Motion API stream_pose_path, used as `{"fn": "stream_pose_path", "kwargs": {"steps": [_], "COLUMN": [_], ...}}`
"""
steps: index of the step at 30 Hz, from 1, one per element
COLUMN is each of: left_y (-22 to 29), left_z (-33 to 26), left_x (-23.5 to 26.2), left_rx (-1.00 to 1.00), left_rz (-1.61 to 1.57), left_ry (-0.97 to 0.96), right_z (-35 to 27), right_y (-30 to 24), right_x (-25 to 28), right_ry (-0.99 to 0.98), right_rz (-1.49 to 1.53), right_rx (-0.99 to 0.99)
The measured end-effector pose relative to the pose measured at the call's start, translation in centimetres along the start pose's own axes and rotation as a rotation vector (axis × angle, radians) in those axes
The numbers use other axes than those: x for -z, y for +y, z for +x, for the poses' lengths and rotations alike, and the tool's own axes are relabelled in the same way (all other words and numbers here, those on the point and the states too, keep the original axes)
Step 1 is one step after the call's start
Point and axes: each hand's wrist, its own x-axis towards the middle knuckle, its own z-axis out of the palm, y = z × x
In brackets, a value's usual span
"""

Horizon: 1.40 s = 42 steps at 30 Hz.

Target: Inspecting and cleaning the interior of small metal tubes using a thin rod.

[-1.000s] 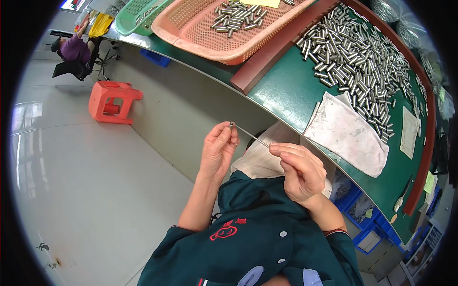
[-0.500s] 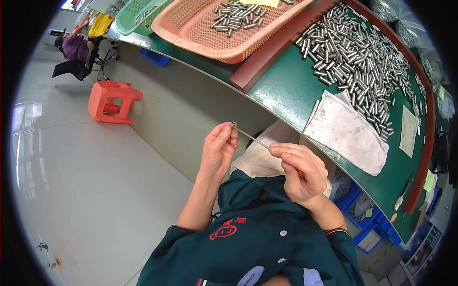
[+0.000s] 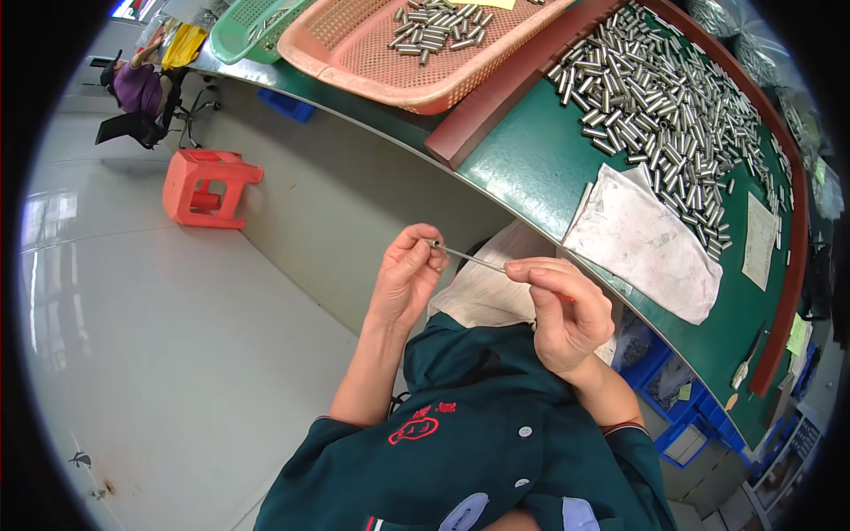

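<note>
Now the left hand (image 3: 405,276) pinches a small metal sleeve (image 3: 434,243) at centre frame. Right hand (image 3: 567,305) — fingers clamped on a thin rod (image 3: 474,258) — meets it, tip to sleeve.

Both bare forearms rise from short dark-green sleeves and meet in front of the chest. The left hand (image 3: 409,276) is raised, palm turned inward, thumb and forefinger pinched at the fingertips. The right hand (image 3: 567,305) sits just beside it, slightly lower, fingers curled into a loose fist, thumb pressed against the forefinger.
</note>
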Motion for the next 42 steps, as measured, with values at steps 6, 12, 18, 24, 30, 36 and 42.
{"fn": "stream_pose_path", "kwargs": {"steps": [6,12,18,24,30,36,42], "left_y": [0.0,-0.5,-0.5,-0.4,-0.3,-0.4,-0.4], "left_z": [0.0,0.0,0.0,-0.2,-0.2,-0.2,-0.3], "left_x": [-0.4,-0.5,-1.0,-0.9,-1.1,-1.0,-1.0], "left_rx": [0.062,0.148,0.179,0.192,0.189,0.142,0.107], "left_rz": [-0.068,-0.216,-0.237,-0.238,-0.172,-0.132,-0.069], "left_ry": [-0.083,0.003,0.03,0.075,0.13,0.15,0.154], "right_z": [-0.4,-0.3,-0.1,0.0,0.0,0.0,0.1], "right_y": [0.0,0.1,0.1,0.2,0.1,0.3,0.2], "right_x": [-0.2,-0.3,-0.2,-0.1,-0.1,-0.2,-0.3], "right_ry": [0.085,0.008,-0.005,0.021,0.039,0.027,-0.001], "right_rz": [0.084,0.028,-0.002,-0.015,-0.018,-0.025,-0.053], "right_rx": [-0.147,0.011,0.046,0.043,0.026,0.032,0.067]}}
